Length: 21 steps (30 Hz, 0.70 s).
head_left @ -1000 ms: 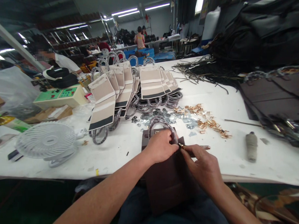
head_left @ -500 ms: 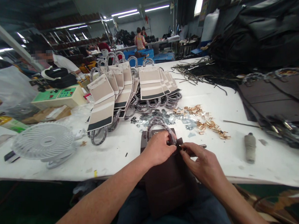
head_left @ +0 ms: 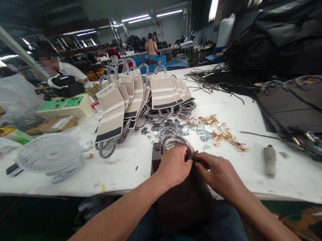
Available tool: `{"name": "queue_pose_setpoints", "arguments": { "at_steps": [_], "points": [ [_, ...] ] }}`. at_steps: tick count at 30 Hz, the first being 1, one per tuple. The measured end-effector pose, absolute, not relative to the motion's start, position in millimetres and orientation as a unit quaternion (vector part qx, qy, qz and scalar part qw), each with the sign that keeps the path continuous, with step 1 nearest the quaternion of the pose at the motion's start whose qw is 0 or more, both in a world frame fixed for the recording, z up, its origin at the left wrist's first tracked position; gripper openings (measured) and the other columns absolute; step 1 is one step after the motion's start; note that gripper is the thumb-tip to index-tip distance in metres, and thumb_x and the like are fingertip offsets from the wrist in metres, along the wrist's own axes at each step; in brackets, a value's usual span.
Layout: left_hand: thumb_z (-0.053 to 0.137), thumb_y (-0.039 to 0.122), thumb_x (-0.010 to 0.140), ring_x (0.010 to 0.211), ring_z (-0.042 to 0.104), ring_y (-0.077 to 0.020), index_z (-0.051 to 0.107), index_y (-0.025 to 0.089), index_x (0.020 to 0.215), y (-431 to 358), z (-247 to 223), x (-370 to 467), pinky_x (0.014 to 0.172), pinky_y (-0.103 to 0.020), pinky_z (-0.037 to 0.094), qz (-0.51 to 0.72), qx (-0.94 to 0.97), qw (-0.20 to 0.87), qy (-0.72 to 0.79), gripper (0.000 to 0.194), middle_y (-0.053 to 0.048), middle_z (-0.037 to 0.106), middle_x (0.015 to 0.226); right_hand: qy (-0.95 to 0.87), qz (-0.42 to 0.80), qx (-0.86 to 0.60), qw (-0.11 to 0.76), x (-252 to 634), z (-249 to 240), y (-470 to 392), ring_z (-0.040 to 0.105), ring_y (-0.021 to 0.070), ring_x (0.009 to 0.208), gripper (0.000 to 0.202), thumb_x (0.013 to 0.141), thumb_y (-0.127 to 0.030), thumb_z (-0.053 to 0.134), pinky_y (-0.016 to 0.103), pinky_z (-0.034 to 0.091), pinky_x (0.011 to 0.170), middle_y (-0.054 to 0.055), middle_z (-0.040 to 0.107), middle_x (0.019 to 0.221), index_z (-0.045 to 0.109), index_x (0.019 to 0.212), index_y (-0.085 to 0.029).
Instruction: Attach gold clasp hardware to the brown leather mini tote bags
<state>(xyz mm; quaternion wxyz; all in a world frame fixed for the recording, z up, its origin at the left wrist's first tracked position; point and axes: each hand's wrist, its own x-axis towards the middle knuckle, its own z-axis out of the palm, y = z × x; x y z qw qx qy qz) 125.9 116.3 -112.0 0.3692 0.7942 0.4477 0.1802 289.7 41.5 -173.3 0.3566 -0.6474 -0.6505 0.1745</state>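
Observation:
A dark brown bag panel [head_left: 181, 205] hangs over the table edge towards my lap, with a plastic-wrapped ring handle [head_left: 168, 132] at its top. My left hand [head_left: 175, 166] is closed on the base of the handle and the panel's top edge. Right beside it, my right hand [head_left: 213, 168] pinches at the panel's edge; what lies between its fingertips is too small to make out. Gold metal clips [head_left: 229, 140] and thin grey metal plates [head_left: 172, 126] lie scattered behind the hands.
Beige panels with wrapped handles [head_left: 110, 116] are stacked behind. A white fan [head_left: 50, 153] stands left, a thread spool [head_left: 269, 161] right. Dark panels [head_left: 297, 106] lie far right, black cords [head_left: 218, 78] at the back. People are in the background.
The wrapped handle has tilted slightly, and more metal shows at its base. My right hand has closed in on my left; the dark rod seen beside its fingers is now mostly hidden.

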Motion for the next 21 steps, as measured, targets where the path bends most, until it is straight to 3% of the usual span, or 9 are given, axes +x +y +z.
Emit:
{"name": "queue_pose_setpoints", "arguments": {
  "at_steps": [5,7,10,13,16,19,21],
  "points": [
    [0.065,0.019,0.082,0.098,0.071,-0.0280,0.073,0.022,0.104,114.0,-107.5,122.4,0.090,-0.037,0.053,0.160,0.837,0.317,0.416,0.024,-0.007,0.078,0.102,-0.563,0.327,-0.631,0.421,301.5,-165.2,48.8,0.066,0.0174,0.058,0.048,0.082,-0.033,0.074,0.027,0.048,0.058,-0.008,0.069,0.064,0.062,0.127,-0.026],
    [0.063,0.020,0.084,0.102,0.071,-0.0285,0.073,0.023,0.105,112.7,-106.5,120.3,0.092,-0.038,0.053,0.159,0.845,0.311,0.405,0.024,-0.006,0.078,0.107,-0.559,0.368,-0.620,0.409,304.3,-163.8,52.2,0.062,0.0161,0.053,0.041,0.082,-0.036,0.076,0.026,0.046,0.055,-0.009,0.064,0.057,0.068,0.120,-0.025],
    [0.061,0.019,0.085,0.105,0.071,-0.0283,0.074,0.024,0.103,111.6,-107.5,117.7,0.094,-0.038,0.052,0.169,0.847,0.316,0.393,0.023,-0.005,0.078,0.109,-0.573,0.371,-0.621,0.384,304.2,-164.2,55.7,0.051,0.0123,0.047,0.021,0.080,-0.043,0.077,0.024,0.035,0.048,-0.009,0.052,0.051,0.076,0.093,-0.026],
    [0.062,0.014,0.081,0.100,0.072,-0.0252,0.073,0.023,0.099,113.7,-105.8,113.8,0.093,-0.036,0.053,0.192,0.827,0.359,0.388,0.024,-0.004,0.078,0.103,-0.575,0.336,-0.636,0.389,306.5,-166.3,54.6,0.043,0.0115,0.050,0.026,0.078,-0.049,0.079,0.024,0.028,0.049,-0.008,0.043,0.053,0.077,0.091,-0.027],
    [0.065,0.011,0.077,0.094,0.072,-0.0209,0.071,0.021,0.100,119.6,-92.2,103.3,0.090,-0.032,0.053,0.223,0.798,0.423,0.367,0.025,-0.003,0.077,0.100,-0.554,0.393,-0.585,0.444,314.0,-169.6,48.9,0.046,0.0136,0.056,0.040,0.084,-0.059,0.071,0.025,0.035,0.052,-0.006,0.048,0.058,0.076,0.105,-0.025],
    [0.076,0.021,0.078,0.092,0.070,-0.0199,0.072,0.018,0.100,129.1,-66.1,87.3,0.087,-0.030,0.053,0.251,0.782,0.472,0.321,0.023,-0.004,0.076,0.099,-0.513,0.458,-0.512,0.514,305.9,-175.5,43.3,0.059,0.0185,0.063,0.050,0.096,-0.062,0.050,0.030,0.050,0.056,0.003,0.064,0.074,0.073,0.116,-0.022],
    [0.080,0.032,0.080,0.084,0.068,-0.0180,0.072,0.016,0.098,137.1,-47.1,79.2,0.077,-0.028,0.052,0.280,0.760,0.515,0.280,0.025,-0.005,0.075,0.092,-0.553,0.386,-0.509,0.536,281.5,-181.1,42.6,0.068,0.0235,0.071,0.054,0.100,-0.062,0.040,0.035,0.057,0.057,0.008,0.071,0.083,0.075,0.115,-0.023]
  ]
}}
